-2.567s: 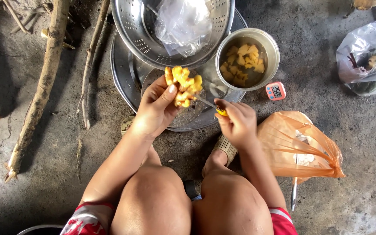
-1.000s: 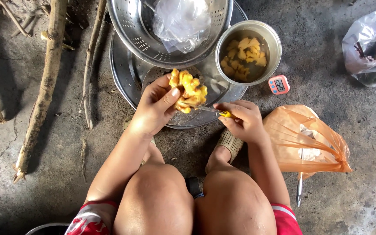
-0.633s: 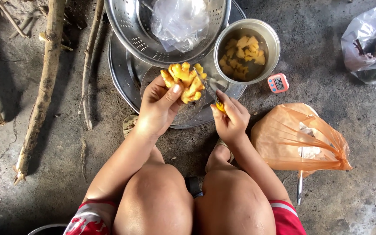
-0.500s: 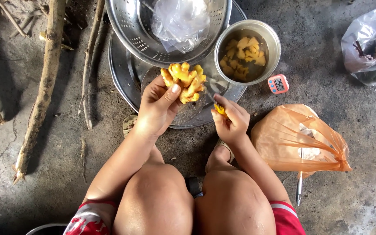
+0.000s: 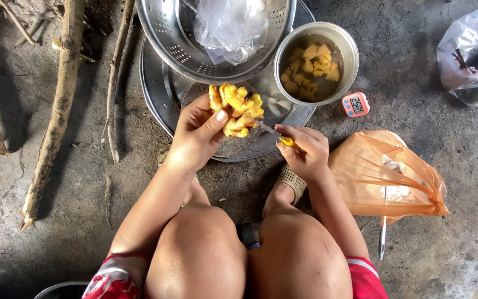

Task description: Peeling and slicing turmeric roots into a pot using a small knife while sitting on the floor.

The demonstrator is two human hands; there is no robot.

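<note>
My left hand (image 5: 197, 135) grips a knobbly yellow peeled ginger root (image 5: 236, 108) over a round metal tray (image 5: 156, 94). My right hand (image 5: 305, 152) is closed on a small knife with a yellow handle (image 5: 283, 138), its blade pointing toward the root. A metal pot (image 5: 349, 50) just beyond my right hand holds cut yellow pieces in water. A metal colander (image 5: 164, 33) with a clear plastic bag (image 5: 230, 25) inside rests on the tray's far side.
An orange plastic bag (image 5: 388, 177) lies right of my right arm, a metal utensil (image 5: 383, 238) under it. A small pink timer (image 5: 355, 104) sits by the pot. A clear bag of scraps (image 5: 474, 52) is far right. Sticks (image 5: 56, 105) lie at left.
The root has been turned a little in my left hand. My right hand with the knife shifted slightly right and down from the root.
</note>
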